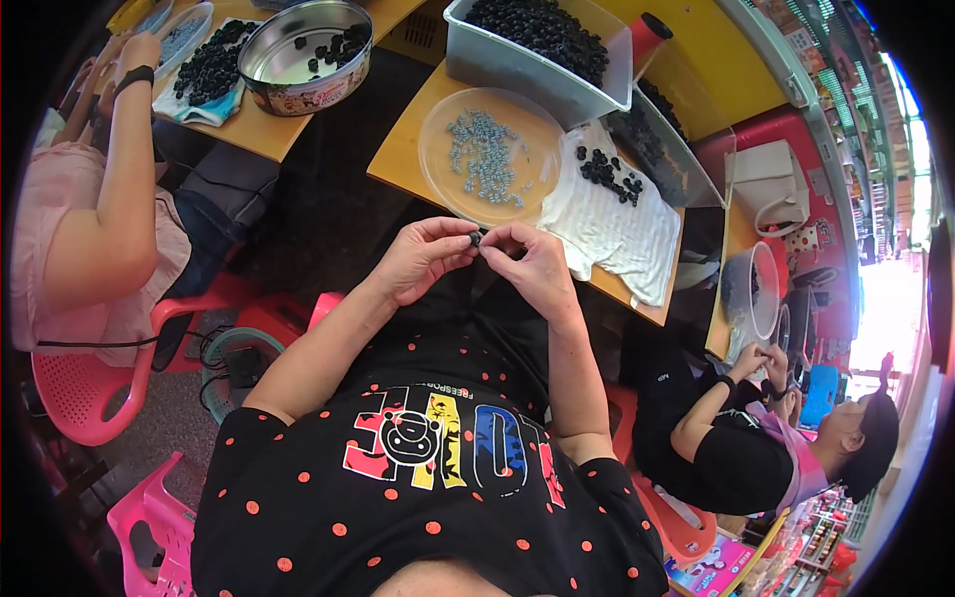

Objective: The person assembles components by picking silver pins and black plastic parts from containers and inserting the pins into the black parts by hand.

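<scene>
Just short of the table edge, my left hand and my right hand meet in front of my body. Between the thumb and fingers of my left hand is a small round black part. My right fingertips pinch at its other side; whether they grip the part itself or something tiny at it, I cannot make out. Beyond my hands, a round clear tray holds many small grey-blue metal-looking pieces. To its right, several black parts like the held one lie on a white cloth.
A clear bin heaped with black parts stands behind the tray, another bin to its right. Co-workers sit at left and right. A round tin stands on the left table. Pink stools are on the floor.
</scene>
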